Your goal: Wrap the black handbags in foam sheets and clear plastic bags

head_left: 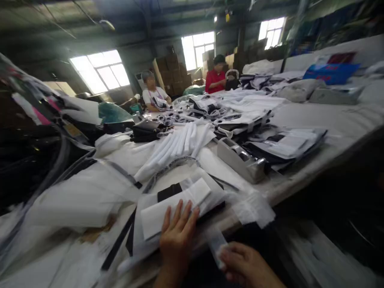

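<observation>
My left hand [177, 232] lies flat, fingers spread, on a folded white sheet [153, 218]. Under that sheet is a flat bag-like piece wrapped in pale, translucent covering [211, 188], with a black patch [169, 192] showing. A dark curved strap [156, 176] loops behind it, and a long black strap [118, 240] hangs at its left. Off the table's front edge, my right hand [241, 262] pinches a small strip of clear plastic [216, 242]. A bunched clear plastic bag [255, 208] lies on the edge just beyond. Motion blur softens the details.
White padded rolls [180, 140] lie fanned out ahead. A grey tape dispenser [240, 158] stands to the right, beside stacked wrapped pieces [288, 144]. White sheets [78, 196] cover the left side. Two people [154, 94] sit across the table. The table edge [324, 160] runs along the right.
</observation>
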Tool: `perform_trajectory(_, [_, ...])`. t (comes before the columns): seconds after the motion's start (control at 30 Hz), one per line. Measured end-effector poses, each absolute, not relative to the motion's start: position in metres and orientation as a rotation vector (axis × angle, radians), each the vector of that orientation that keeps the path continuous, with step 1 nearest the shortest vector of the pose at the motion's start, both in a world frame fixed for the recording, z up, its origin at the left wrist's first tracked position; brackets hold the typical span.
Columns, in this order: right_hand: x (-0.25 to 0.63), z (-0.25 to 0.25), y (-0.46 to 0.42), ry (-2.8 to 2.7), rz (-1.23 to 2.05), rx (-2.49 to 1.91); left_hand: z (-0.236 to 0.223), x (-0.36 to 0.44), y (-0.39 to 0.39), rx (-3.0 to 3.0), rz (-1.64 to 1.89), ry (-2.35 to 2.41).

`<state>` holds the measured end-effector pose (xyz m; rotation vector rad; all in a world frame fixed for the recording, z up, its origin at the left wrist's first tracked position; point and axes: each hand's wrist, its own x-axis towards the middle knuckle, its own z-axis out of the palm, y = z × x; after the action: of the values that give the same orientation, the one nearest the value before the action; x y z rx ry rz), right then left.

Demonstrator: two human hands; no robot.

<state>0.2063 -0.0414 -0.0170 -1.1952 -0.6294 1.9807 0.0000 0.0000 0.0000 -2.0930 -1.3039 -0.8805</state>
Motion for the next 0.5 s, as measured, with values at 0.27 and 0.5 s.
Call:
perform_trajectory(0.27, [0.211, -0.009, -0.025, -0.94, 1.949, -1.189, 0.0, 0.001, -0.004, -2.139, -0.833, -1.319])
perform_trajectory(0.5, [0.249, 0.003, -0.01, -1.309, 1.92, -0.926, 0.001, 0.004, -0.004, -2.138, -0.915, -1.359])
